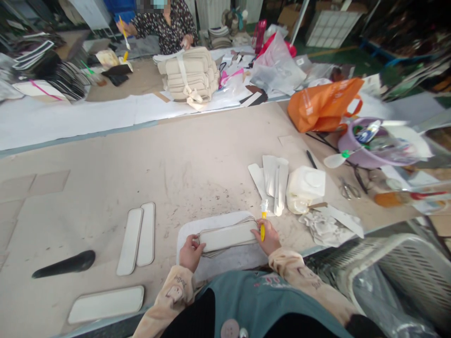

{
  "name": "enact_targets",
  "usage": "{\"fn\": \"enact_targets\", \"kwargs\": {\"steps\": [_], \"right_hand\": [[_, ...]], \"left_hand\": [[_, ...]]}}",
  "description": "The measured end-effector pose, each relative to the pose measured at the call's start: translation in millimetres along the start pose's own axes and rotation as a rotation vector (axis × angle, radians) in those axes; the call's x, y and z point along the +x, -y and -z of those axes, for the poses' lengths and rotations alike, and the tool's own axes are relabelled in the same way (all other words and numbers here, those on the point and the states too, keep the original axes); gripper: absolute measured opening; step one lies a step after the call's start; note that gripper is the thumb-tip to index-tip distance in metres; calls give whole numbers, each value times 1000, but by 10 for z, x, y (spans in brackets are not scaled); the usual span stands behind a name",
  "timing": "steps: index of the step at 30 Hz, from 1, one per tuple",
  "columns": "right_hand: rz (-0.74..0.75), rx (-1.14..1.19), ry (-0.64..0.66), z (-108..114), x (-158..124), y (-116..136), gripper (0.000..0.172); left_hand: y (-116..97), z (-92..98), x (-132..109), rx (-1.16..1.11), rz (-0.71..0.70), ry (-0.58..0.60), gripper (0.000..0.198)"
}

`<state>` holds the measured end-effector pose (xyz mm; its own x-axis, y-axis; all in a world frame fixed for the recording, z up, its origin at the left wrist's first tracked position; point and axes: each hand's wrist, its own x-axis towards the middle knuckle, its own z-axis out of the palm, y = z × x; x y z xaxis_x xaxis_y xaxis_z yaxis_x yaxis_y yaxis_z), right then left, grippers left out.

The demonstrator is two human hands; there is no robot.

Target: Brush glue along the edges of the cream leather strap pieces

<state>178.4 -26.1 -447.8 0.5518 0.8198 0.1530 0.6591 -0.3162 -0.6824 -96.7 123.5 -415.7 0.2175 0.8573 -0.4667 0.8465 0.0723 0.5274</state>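
Note:
A thin stack of long, pale, dark-edged panels (229,236) lies on a white sheet (188,225) at the table's near edge. My left hand (191,252) pinches the stack's left end between thumb and fingers. At the other end, my right hand (269,237) has its fingers on the panels while also holding a small yellow-handled brush (262,229), bristles pointing up and white at the tip. To the left lie two similar panels (129,241) side by side, slightly overlapping, and another panel (105,304) near the front edge.
A black tapered tool (65,264) rests at left. Right of my hands are white strips (270,176), a white plastic container (306,185), crumpled scraps (326,226) and scissors (348,188). Beyond are an orange bag (322,107), a purple basin (355,146) and a co-worker (165,28) holding a brush.

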Motion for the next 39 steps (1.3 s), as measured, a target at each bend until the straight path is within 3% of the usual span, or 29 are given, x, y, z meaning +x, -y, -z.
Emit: {"fn": "enact_targets", "kwargs": {"steps": [5,16,39], "right_hand": [[54,-48,14,20,29,5,21],[23,-55,41,-18,49,-62,20],[44,-1,82,98,138,8,18]], "left_hand": [[15,-5,8,-31,-26,18,44],[68,-52,25,9,-88,-30,45],[3,-49,-8,35,-53,-37,49]]}}
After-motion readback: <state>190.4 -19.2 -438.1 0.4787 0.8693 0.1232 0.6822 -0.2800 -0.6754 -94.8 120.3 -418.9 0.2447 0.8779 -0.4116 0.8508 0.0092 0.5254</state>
